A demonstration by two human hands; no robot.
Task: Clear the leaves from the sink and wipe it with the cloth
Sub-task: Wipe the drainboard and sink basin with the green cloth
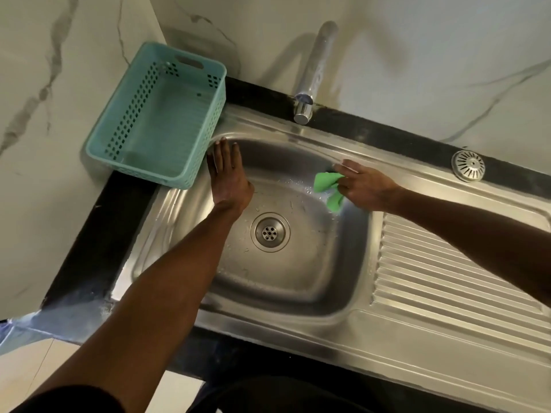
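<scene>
The steel sink [298, 278] has a round drain [270, 232] in its bowl, and water drops lie near the back wall. No leaves show in the bowl. My right hand [362, 186] grips a green cloth [328, 186] against the bowl's back right wall, near the rim. My left hand [228, 177] lies flat with fingers stretched out over the bowl's back left corner, its fingertips at the rim. It holds nothing.
A teal plastic basket [158, 114] sits on the black counter at the sink's back left and looks empty. A chrome tap [313, 73] rises behind the bowl. A loose round strainer [468, 166] rests at the back right. The ribbed drainboard [453, 278] spreads to the right.
</scene>
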